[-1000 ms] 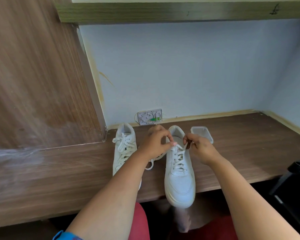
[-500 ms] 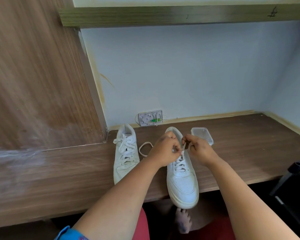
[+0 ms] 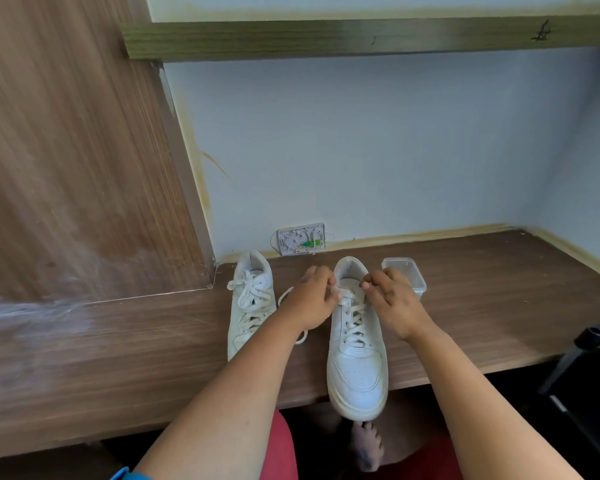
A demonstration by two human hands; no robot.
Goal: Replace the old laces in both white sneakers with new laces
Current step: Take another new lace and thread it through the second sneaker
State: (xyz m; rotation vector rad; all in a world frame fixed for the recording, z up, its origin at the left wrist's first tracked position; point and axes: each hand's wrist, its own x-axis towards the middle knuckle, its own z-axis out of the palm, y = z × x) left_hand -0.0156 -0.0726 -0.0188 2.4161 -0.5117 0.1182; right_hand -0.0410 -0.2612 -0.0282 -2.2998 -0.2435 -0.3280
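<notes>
Two white sneakers lie on the wooden desk, toes toward me. The left sneaker is laced and tied, beside my left forearm. The right sneaker hangs its toe over the desk's front edge. My left hand pinches the white lace at the shoe's top eyelets, on its left side. A loop of that lace trails out left of my hand. My right hand pinches at the top eyelets on the right side, fingers curled.
A clear plastic container stands just behind my right hand. A white wall socket plate sits at the back wall. A wooden panel rises at the left. A black stand is at the right edge.
Both hands moved slightly apart at the top of the right sneaker, drawing the lace across the top eyelets. The sneakers have stayed in place.
</notes>
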